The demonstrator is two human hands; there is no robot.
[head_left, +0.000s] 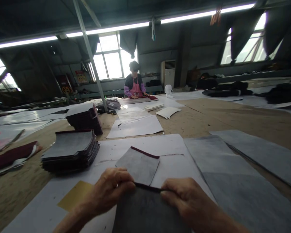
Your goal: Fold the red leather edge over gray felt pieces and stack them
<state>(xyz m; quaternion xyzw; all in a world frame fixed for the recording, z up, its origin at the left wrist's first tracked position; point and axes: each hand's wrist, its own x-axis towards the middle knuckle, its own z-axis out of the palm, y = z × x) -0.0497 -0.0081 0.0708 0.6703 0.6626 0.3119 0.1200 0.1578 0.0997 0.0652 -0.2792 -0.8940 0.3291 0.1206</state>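
A dark grey sheet [150, 210] with a narrow dark folded edge hangs between my two hands at the bottom centre. My left hand [111, 191] pinches the left end of that edge between thumb and fingers. The right end is pinched by my right hand [186, 197]. Just beyond them, a light grey piece [139, 165] with a maroon strip along its far edge lies on white paper [169, 142]. The lower part of the held sheet runs out of the picture.
Stacked grey pieces [70, 145] and a taller stack [83, 118] stand at the left. A yellow sheet [75, 195] lies beside my left forearm. Large grey sheets [237, 174] cover the right. Across the table, a person [135, 84] in a pink apron handles maroon material.
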